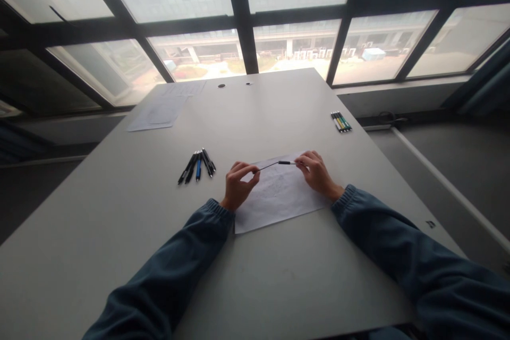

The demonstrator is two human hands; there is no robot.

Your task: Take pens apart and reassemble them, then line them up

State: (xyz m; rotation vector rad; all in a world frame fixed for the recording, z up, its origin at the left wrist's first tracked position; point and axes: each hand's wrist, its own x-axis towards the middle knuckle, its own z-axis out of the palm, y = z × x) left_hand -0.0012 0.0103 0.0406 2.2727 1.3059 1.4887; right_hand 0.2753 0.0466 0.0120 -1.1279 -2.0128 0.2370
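Note:
Over the sheet of paper (279, 199), my left hand (238, 185) pinches a thin dark pen refill (268, 166) between thumb and forefinger. My right hand (316, 174) grips a pen barrel (284, 162) with a black grip section and a lighter rear part. The refill's far end meets the front of the barrel; whether it sits inside cannot be made out. Left of my hands lies a fanned group of several pens, mostly black, with a blue pen (198, 167) among them.
Several pens with coloured barrels (341, 121) lie side by side near the right edge of the white table (111, 212). Overlapping printed sheets (155, 111) rest at the far left. Two round fittings sit near the far edge, before the windows.

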